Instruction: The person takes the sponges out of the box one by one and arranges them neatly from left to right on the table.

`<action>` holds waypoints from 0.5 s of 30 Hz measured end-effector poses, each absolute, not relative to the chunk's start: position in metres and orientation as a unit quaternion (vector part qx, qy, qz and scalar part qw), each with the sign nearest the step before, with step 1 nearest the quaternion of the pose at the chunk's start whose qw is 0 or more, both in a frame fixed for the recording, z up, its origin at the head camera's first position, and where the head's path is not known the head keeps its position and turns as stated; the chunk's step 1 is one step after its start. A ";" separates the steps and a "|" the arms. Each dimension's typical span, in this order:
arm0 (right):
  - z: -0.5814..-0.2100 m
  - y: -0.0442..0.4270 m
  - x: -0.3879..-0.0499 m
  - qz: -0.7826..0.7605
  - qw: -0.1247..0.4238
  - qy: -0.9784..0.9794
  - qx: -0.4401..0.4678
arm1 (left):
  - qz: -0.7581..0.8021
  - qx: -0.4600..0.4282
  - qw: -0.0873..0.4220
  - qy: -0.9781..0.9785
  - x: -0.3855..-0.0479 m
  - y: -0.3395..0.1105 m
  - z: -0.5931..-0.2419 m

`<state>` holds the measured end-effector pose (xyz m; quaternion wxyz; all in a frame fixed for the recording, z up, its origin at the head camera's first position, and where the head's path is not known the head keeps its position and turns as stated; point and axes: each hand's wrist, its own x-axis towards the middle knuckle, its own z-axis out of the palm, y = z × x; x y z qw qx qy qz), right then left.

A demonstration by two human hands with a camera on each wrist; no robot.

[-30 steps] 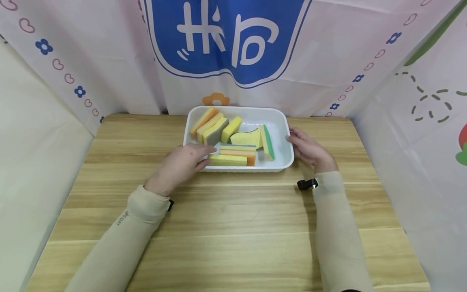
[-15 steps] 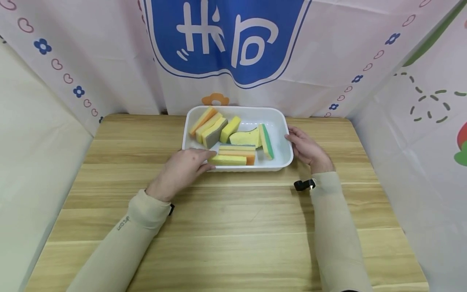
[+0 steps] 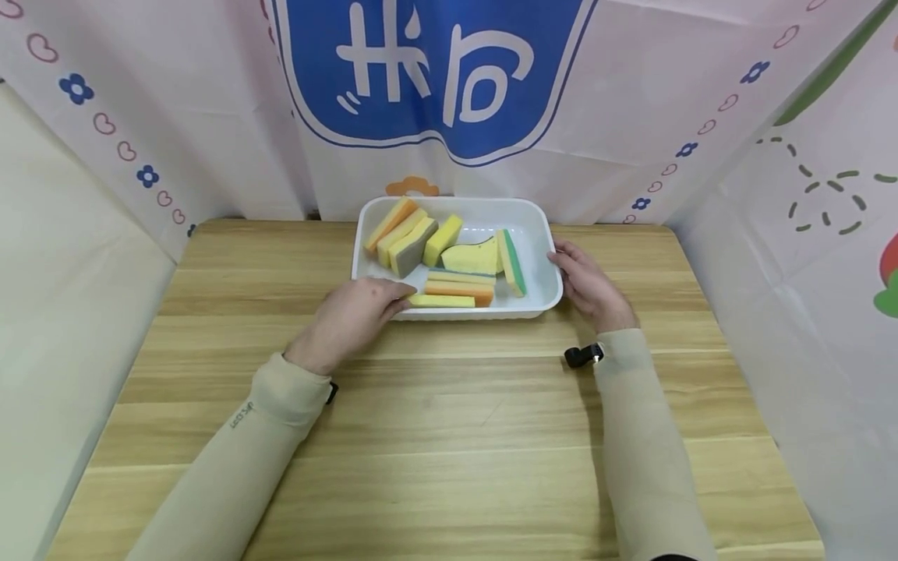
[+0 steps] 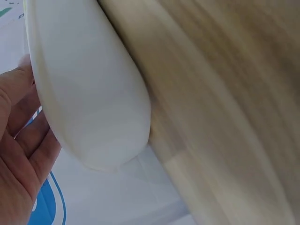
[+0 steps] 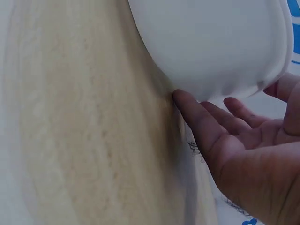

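Observation:
A white plastic tray [image 3: 540, 273] holds several sponges. My left hand [image 3: 354, 319] grips its near left corner; in the left wrist view the fingers lie at the outer rim of the tray [image 4: 89, 84]. At the opposite end my right hand [image 3: 592, 288] holds the tray, thumb at the rim and fingertips against the side and underside. Inside, a grey-and-yellow sponge [image 3: 414, 247] leans among others at the left. A green-backed sponge [image 3: 512, 263] stands at the right. An orange sponge [image 3: 456, 288] lies behind a thin yellow sponge [image 3: 442, 301] at the near wall.
Wooden table [image 3: 449, 436] spreads out in front of the tray. Behind it hangs a printed curtain [image 3: 596, 171] with a blue emblem, close to the far table edge. Further pale cloth flanks both sides.
The tray, with the sponges in it, has moved slightly upward in the head view. My left hand has shifted at the near left corner; the right hand has stayed at its end.

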<state>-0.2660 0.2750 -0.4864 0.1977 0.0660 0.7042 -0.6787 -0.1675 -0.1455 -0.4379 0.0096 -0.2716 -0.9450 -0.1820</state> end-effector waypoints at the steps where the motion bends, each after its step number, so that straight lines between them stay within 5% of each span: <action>1: -0.487 0.277 -0.266 -0.678 0.202 0.704 0.063 | -0.180 -0.273 0.010 -0.945 -0.168 -0.146 -0.437; 15: -0.486 0.275 -0.263 -0.657 0.210 0.722 0.051 | -0.164 -0.276 0.040 -0.946 -0.168 -0.153 -0.420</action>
